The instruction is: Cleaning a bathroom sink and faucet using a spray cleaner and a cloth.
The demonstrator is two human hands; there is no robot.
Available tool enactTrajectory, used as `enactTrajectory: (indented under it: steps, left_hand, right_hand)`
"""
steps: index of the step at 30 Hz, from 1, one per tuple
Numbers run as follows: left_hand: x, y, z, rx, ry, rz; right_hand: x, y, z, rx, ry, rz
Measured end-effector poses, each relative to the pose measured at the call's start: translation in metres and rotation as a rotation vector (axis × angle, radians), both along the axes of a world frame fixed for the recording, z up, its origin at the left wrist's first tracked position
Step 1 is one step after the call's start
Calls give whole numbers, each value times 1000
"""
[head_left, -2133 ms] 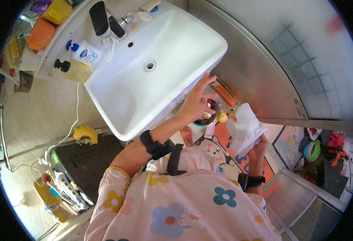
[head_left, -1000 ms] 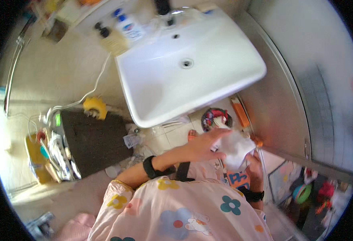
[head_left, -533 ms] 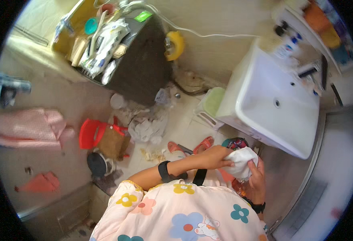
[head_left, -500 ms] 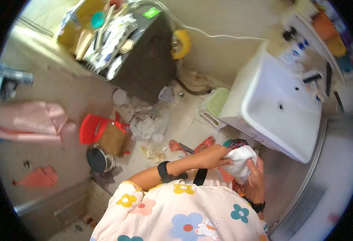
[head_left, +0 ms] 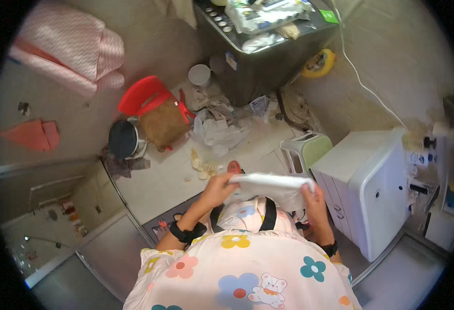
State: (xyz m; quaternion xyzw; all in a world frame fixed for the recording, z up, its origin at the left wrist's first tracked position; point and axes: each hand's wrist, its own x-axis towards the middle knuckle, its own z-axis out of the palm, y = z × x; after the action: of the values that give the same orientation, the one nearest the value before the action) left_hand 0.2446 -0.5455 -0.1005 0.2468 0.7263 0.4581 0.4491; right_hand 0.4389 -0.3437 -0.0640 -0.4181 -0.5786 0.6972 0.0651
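Observation:
In front of my lap, a thin white plastic bag [head_left: 273,187] is stretched sideways, its top edge pulled nearly straight and its lower part partly see-through. My left hand [head_left: 217,190] pinches one end of that edge. The other end is gripped by my right hand [head_left: 314,202], thumb toward the bag. Whether anything lies inside cannot be made out. Behind the bag, one red slipper [head_left: 233,167] shows on the tiled floor.
Right of my hands stands a white washbasin cabinet [head_left: 348,175], with a green-topped stool [head_left: 315,150] beside it. A red chair [head_left: 147,95], a dark-lidded pot [head_left: 123,139] and a clear bag of whitish stuff [head_left: 222,129] are ahead-left. Farther back is a dark washing machine [head_left: 268,64].
The bag was bunched between my hands at the right; now it is spread wide. My hands have moved apart and left. The view has turned, bringing the shower area in at left.

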Motion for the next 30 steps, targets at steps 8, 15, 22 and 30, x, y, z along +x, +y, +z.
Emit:
enactTrajectory:
  steps: [8, 15, 22, 30]
  left_hand:
    - [-14, -83, -53, -146, 109, 463]
    - [-20, -37, -51, 55, 123, 325]
    - [-2, 51, -28, 216, 452, -253]
    - [22, 19, -102, -301, -80, 204]
  right_hand:
    - [-10, 33, -12, 134, -8, -234]
    - [-22, 33, -20, 246, -160, 30]
    - [-83, 10, -11, 101, 24, 710]
    - [-124, 43, -193, -356, -60, 436]
